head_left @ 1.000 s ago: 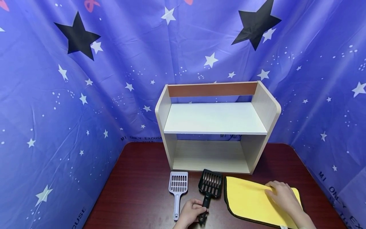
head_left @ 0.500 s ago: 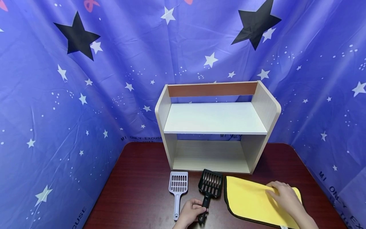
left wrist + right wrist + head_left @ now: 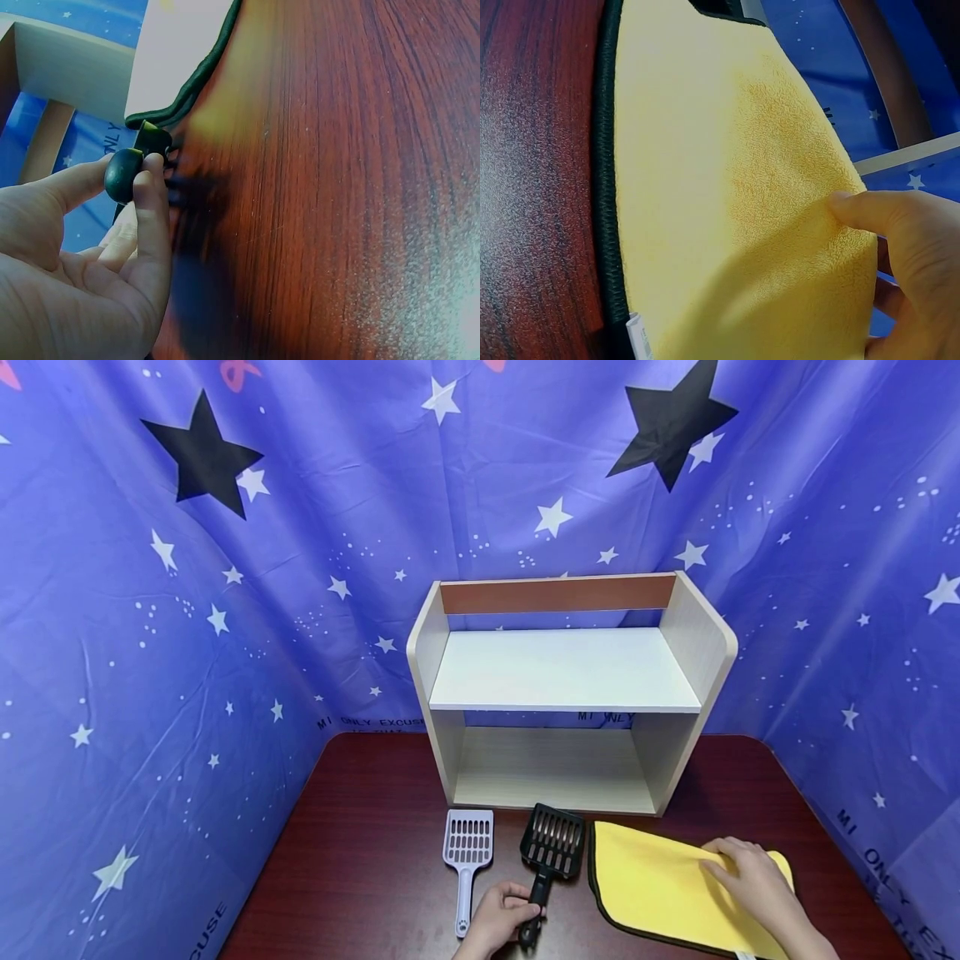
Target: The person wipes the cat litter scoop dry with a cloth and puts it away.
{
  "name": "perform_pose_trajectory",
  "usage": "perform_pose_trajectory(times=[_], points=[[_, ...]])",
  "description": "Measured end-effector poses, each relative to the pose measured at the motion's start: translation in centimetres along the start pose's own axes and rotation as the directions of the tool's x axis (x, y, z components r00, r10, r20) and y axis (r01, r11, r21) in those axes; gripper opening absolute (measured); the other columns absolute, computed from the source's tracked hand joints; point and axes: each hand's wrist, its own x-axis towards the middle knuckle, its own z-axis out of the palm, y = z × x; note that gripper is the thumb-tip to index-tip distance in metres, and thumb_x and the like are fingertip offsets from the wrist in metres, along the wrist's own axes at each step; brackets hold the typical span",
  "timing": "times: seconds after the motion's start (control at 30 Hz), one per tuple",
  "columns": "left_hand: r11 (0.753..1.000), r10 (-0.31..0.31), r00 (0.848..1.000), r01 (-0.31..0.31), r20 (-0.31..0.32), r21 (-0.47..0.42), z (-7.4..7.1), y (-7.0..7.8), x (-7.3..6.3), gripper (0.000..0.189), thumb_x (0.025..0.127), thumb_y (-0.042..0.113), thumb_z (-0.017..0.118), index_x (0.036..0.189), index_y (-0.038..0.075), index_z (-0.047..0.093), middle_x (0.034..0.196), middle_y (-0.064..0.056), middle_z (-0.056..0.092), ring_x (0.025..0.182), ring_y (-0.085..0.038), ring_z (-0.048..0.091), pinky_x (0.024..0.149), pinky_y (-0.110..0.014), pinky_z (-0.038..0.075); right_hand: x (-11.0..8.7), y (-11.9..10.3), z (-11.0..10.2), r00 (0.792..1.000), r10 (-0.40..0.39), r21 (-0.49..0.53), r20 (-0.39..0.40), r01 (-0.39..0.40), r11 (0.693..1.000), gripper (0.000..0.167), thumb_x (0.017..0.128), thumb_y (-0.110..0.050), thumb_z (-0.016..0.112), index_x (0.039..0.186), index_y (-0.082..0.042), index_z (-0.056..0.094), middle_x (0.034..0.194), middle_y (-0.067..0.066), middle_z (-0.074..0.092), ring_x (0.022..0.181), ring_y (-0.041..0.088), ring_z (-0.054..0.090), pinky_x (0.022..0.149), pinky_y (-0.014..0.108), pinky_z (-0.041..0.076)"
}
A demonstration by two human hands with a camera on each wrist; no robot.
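Observation:
A black slotted litter scoop (image 3: 553,841) lies at the front of the table, and my left hand (image 3: 498,917) pinches its handle between thumb and fingers. The left wrist view shows the rounded end of that handle (image 3: 124,176) between the fingertips. A pale lilac litter scoop (image 3: 468,838) lies to the left, apart from the hand. On the right, my right hand (image 3: 752,881) pinches the far folded edge of a yellow cloth (image 3: 652,877) with dark trim. In the right wrist view the thumb (image 3: 862,208) presses its near side, with the other fingers behind it.
A light wooden two-tier shelf (image 3: 562,672) stands behind the scoops on the dark red-brown table (image 3: 352,868). Blue star-printed curtains (image 3: 337,485) surround the table at the back and both sides. The cloth carries a small white tag (image 3: 639,336).
My right hand has shifted very slightly right at the cloth's edge. The left hand and both scoops stay almost still.

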Motion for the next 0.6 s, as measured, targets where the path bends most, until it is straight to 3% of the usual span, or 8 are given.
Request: perform_pose_trajectory(times=[0.17, 0.43, 0.6], points=[[1.000, 0.016, 1.000, -0.016, 0.008, -0.005, 0.0, 0.0, 0.0, 0.018, 0.089, 0.000, 0.066, 0.103, -0.006, 0.058, 0.094, -0.024, 0.075, 0.069, -0.009, 0.067, 0.061, -0.022, 0.056, 0.1, -0.1, -0.6, 0.998, 0.047, 0.023, 0.051, -0.048, 0.999, 0.009, 0.084, -0.017, 0.078, 0.089, -0.013, 0.071, 0.097, 0.013, 0.073, 0.093, 0.046, 0.064, 0.079, 0.061, 0.048], [1.000, -0.008, 1.000, 0.008, 0.007, 0.004, -0.1, 0.1, 0.0, 0.018, 0.088, 0.002, 0.068, 0.102, -0.004, 0.058, 0.093, -0.020, 0.076, 0.070, -0.009, 0.067, 0.061, -0.022, 0.057, 0.0, -0.6, -1.2, 1.000, 0.026, 0.039, 0.015, -0.027, 0.999, 0.009, 0.083, -0.017, 0.079, 0.085, -0.018, 0.070, 0.093, 0.007, 0.073, 0.090, 0.041, 0.065, 0.077, 0.057, 0.050], [1.000, 0.002, 1.000, -0.001, 0.018, -0.019, -0.2, 0.0, -0.1, 0.018, 0.089, 0.001, 0.067, 0.103, -0.004, 0.058, 0.095, -0.022, 0.075, 0.072, -0.010, 0.068, 0.062, -0.023, 0.057, 0.0, -1.1, -1.6, 0.999, -0.003, 0.041, -0.037, 0.005, 0.999, 0.017, 0.079, -0.017, 0.082, 0.081, -0.026, 0.068, 0.086, -0.006, 0.070, 0.082, 0.012, 0.065, 0.067, 0.035, 0.049]])
